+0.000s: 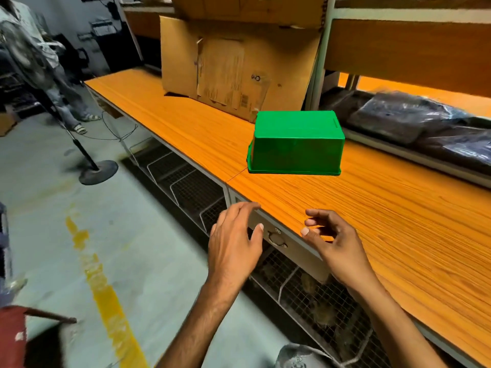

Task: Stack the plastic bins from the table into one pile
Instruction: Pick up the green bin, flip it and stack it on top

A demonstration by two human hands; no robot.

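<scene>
On the long orange wooden table (pixel 372 221), a green plastic bin (pixel 296 143) sat upside down, near a leaning cardboard sheet (pixel 233 67). Nearer, above the table's edge, the left hand (pixel 233 251) and right hand (pixel 337 243) hovered loosely curled, grasping nothing. Grey concrete floor (pixel 53 221) lay left.

The bin (pixel 296 142) is a solid bright green on every visible face. The bench (pixel 372 221) under it is vivid orange, streaked with fine darker grain lines running along its length, and its drawer front (pixel 288 249) is pale grey-beige. The cardboard box (pixel 233 70) behind is plain tan with a faded printed label panel. The floor (pixel 159 261) is dull grey-green, crossed by a worn, patchy yellow painted stripe (pixel 106 296). The wrapped bundles (pixel 414 123) at the right are glossy blue-black. The wire baskets (pixel 183 181) below the bench are whitish-grey mesh.
</scene>
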